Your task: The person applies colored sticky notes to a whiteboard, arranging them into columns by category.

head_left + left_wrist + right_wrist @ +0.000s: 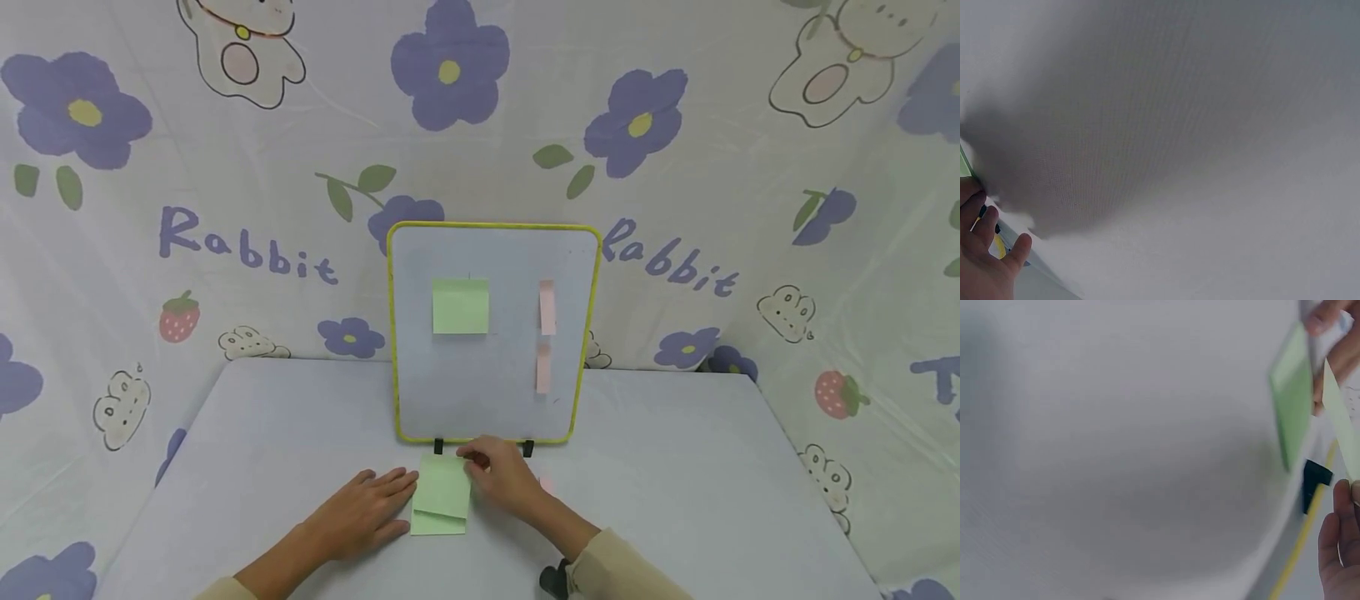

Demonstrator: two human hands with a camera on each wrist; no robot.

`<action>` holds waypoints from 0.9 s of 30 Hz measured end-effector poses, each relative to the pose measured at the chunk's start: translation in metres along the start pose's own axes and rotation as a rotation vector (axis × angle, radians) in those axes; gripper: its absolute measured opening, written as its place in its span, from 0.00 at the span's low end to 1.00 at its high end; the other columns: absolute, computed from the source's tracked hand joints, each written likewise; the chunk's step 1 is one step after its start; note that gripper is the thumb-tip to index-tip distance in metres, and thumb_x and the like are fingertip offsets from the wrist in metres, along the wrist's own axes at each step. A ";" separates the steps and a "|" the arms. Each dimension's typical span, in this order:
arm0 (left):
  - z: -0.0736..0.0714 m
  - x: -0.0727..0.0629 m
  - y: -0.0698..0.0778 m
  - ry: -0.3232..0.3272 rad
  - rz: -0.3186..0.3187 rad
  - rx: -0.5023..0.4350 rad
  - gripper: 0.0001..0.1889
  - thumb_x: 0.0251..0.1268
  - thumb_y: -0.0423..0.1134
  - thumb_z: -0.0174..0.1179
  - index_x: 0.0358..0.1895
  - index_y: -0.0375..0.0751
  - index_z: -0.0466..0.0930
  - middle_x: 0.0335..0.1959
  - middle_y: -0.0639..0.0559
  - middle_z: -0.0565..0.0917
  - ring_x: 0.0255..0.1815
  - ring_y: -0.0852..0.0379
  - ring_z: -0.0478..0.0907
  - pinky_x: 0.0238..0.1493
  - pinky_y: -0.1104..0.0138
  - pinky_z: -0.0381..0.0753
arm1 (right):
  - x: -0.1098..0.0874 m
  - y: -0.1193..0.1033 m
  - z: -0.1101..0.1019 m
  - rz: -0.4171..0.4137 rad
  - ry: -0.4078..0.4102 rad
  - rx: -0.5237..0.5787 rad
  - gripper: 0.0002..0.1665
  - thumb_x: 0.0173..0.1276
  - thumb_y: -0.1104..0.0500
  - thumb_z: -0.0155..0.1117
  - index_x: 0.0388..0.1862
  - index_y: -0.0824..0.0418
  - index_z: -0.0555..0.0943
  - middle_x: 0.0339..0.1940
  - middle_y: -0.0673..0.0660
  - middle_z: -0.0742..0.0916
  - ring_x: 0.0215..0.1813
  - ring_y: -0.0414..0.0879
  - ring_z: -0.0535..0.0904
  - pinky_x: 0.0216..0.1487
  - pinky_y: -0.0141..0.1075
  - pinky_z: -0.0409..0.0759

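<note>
A single green sticky note (441, 485) stands lifted away from a green sticky note pad (438, 527) on the table. My right hand (504, 479) pinches the note at its upper right edge between thumb and fingers; in the right wrist view, the lifted sheet (1339, 419) is apart from the pad (1294, 403). Flat on the table to the left, my left hand (367, 512) has its fingers spread, their tips right at the pad's left edge. Only part of the left hand (985, 262) shows in the left wrist view.
Behind the pad stands a whiteboard (487, 375) with a yellow frame and black feet (438, 447). It carries a green note (461, 307) and two pink strips (547, 308). A pink piece (547, 484) is partly hidden behind my right hand. A printed cloth (300, 150) hangs behind the table.
</note>
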State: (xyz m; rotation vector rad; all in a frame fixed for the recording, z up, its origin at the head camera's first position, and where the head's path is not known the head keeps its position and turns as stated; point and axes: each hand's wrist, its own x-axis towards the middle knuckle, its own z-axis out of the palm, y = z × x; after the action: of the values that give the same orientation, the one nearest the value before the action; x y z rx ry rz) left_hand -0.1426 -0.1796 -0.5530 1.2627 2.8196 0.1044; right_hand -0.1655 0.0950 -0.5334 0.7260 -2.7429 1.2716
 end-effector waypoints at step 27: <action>0.005 0.000 -0.001 0.032 0.016 -0.004 0.29 0.79 0.51 0.56 0.73 0.36 0.74 0.75 0.47 0.76 0.74 0.47 0.75 0.63 0.48 0.80 | 0.068 -0.030 -0.073 -0.017 0.301 0.155 0.11 0.68 0.71 0.69 0.49 0.71 0.87 0.43 0.64 0.91 0.42 0.55 0.88 0.45 0.37 0.86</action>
State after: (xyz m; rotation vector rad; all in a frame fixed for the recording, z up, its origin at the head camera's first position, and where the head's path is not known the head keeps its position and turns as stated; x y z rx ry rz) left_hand -0.1432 -0.1803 -0.5580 1.2952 2.8353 0.1318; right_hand -0.2252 0.1043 -0.4489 0.5148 -2.4175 1.4673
